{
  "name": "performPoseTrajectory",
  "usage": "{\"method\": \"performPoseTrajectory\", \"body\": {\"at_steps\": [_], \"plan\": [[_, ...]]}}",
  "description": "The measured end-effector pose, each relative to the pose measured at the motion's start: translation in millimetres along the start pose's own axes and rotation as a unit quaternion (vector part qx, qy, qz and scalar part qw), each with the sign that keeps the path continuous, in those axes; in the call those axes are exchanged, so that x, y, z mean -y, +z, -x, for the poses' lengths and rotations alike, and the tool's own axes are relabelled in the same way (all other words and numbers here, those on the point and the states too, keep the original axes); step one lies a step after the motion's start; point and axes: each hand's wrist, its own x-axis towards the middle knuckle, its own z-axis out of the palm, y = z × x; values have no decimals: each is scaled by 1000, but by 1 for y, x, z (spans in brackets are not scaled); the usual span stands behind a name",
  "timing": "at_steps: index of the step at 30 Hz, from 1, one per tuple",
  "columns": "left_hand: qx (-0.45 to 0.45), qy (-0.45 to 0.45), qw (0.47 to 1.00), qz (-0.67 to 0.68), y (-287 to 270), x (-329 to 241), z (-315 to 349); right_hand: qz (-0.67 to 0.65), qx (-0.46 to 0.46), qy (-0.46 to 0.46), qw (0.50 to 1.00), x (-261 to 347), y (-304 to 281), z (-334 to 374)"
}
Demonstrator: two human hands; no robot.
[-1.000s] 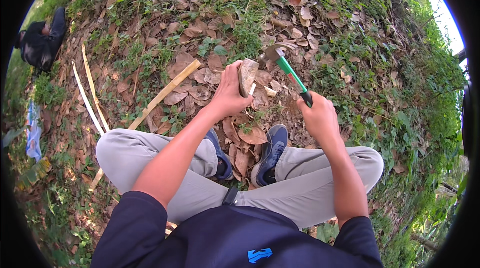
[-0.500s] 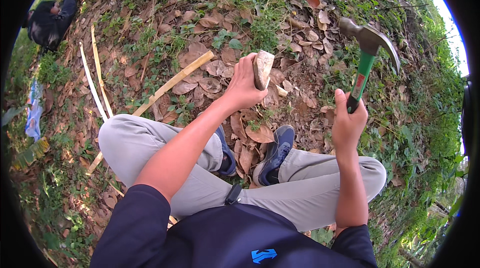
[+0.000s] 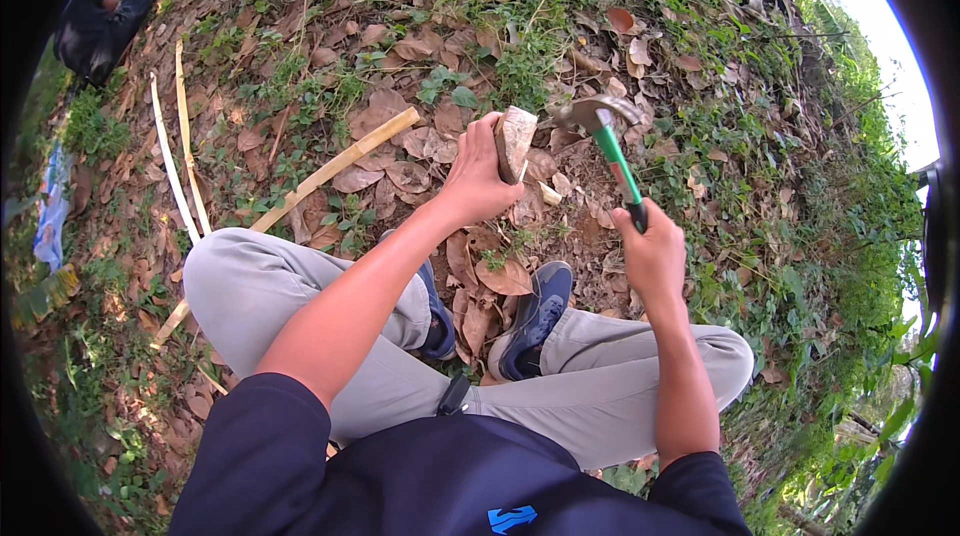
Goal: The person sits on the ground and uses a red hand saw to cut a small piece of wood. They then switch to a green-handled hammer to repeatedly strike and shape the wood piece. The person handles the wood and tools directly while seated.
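Observation:
My left hand (image 3: 478,174) is closed round a chunky block (image 3: 516,141) that looks like wood, with a pale top and a browner side. The fingers wrap its left side, and what lies beneath the block is mostly hidden. A claw hammer (image 3: 612,154) with a green and black handle is gripped near the handle's end in my right hand (image 3: 656,254). Its metal head hangs just right of the block, apart from it, and is slightly blurred. A short pale wood piece (image 3: 550,193) lies on the ground beside the block.
A long split strip of pale wood or bamboo (image 3: 340,168) lies by my left knee, with two thinner strips (image 3: 186,136) farther left. Dry leaves (image 3: 505,274) and green weeds cover the ground. A person in dark clothes (image 3: 95,31) is at the far left, near a blue plastic sheet (image 3: 52,211).
My right hand has swung the hammer left and downward, bringing its head from the upper right close to the block. My left hand keeps its hold on the block.

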Motion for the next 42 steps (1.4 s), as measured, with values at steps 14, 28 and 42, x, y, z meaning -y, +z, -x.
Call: {"method": "performPoseTrajectory", "body": {"at_steps": [14, 28, 42], "plan": [[-5, -27, 999, 24, -4, 0, 2, -351, -132, -49, 926, -12, 26, -11], [-3, -33, 999, 14, -1, -1, 3, 43, -34, -119, 991, -25, 30, -22], [-1, -2, 1000, 4, -2, 0, 7, -192, -158, -109, 962, -19, 44, -14]]}}
